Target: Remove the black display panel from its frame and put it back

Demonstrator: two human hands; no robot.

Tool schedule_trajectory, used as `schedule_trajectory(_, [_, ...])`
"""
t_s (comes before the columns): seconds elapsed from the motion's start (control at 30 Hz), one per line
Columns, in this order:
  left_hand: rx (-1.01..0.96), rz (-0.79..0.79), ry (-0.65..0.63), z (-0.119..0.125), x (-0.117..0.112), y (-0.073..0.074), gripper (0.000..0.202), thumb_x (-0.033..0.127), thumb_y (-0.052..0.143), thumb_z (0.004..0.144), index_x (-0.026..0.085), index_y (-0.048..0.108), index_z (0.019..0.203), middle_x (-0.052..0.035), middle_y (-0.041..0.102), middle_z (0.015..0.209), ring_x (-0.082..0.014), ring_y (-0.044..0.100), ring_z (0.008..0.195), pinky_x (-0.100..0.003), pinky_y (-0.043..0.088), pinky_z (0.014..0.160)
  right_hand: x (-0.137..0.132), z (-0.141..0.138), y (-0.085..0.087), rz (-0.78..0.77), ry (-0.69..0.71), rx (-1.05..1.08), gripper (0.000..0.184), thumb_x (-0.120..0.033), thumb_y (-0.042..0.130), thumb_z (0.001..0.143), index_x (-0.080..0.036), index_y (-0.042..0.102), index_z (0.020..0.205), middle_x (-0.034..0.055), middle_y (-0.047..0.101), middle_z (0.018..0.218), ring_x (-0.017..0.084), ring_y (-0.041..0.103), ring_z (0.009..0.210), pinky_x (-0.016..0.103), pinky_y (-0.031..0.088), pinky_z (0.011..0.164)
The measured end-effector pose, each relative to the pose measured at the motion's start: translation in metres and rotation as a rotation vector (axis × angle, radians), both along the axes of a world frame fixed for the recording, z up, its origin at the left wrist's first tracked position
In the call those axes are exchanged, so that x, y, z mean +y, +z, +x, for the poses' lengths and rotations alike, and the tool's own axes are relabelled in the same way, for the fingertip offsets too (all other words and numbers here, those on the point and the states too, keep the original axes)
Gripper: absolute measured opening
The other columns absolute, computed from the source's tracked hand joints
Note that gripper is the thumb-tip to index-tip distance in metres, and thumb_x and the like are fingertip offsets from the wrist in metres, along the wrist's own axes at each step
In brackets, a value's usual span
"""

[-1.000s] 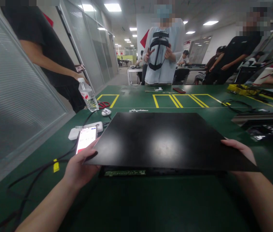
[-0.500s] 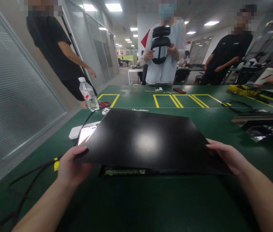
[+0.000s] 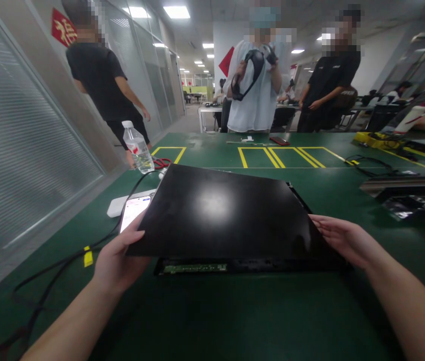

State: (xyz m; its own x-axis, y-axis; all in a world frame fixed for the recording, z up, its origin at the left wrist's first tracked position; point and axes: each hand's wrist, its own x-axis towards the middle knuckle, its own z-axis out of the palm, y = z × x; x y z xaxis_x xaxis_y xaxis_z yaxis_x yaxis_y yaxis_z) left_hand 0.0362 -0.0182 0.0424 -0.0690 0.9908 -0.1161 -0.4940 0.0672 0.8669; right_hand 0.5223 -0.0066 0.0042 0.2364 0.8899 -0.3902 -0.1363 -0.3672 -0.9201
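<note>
I hold a large glossy black panel (image 3: 223, 213) over the green table (image 3: 212, 311), tilted with its left side raised. My left hand (image 3: 117, 263) grips the panel's near left corner, thumb on top. My right hand (image 3: 342, 238) holds the near right edge, fingers partly spread along it. Beneath the panel lies a flat black base with a green circuit strip (image 3: 193, 268) showing at its front edge.
A lit phone (image 3: 133, 210) and a white box (image 3: 117, 205) lie left of the panel, with black cables (image 3: 58, 263) trailing. A water bottle (image 3: 136, 147), red scissors (image 3: 162, 162) and yellow floor-style markings (image 3: 272, 155) sit farther back. Three people stand beyond the table.
The panel has shifted left and tilted, its right edge lowering toward the base. My right hand moved inward along it. The people behind have changed position.
</note>
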Motion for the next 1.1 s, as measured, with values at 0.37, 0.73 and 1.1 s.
schedule_trajectory(0.37, [0.129, -0.027, -0.078, -0.003, -0.001, -0.008, 0.073, 0.026, 0.093, 0.064, 0.024, 0.084, 0.136, -0.0083, 0.091, 0.118, -0.0416, 0.080, 0.125, -0.039, 0.071, 0.092, 0.000, -0.007, 0.004, 0.064, -0.235, -0.084, 0.045, -0.016, 0.082, 0.067, -0.026, 0.072, 0.111, 0.0089, 0.086, 0.091, 0.022, 0.080, 0.074, 0.028, 0.062, 0.060])
schedule_trajectory(0.73, [0.132, -0.007, -0.119, 0.001, -0.003, -0.005, 0.084, 0.024, 0.094, 0.065, 0.027, 0.077, 0.148, -0.0083, 0.090, 0.121, -0.0405, 0.084, 0.117, -0.041, 0.071, 0.093, -0.001, -0.011, 0.008, 0.104, -0.244, -0.151, 0.053, -0.021, 0.086, 0.064, -0.029, 0.070, 0.113, 0.0076, 0.086, 0.094, 0.027, 0.082, 0.089, 0.030, 0.059, 0.063])
schedule_trajectory(1.1, [0.129, -0.074, -0.058, -0.005, -0.001, -0.015, 0.087, 0.019, 0.098, 0.065, 0.032, 0.074, 0.147, -0.0056, 0.088, 0.129, -0.0379, 0.085, 0.114, -0.040, 0.072, 0.090, 0.004, -0.004, -0.009, 0.173, -0.254, -0.278, 0.049, -0.030, 0.085, 0.058, -0.026, 0.073, 0.105, 0.0090, 0.085, 0.089, 0.022, 0.070, 0.070, 0.029, 0.047, 0.052])
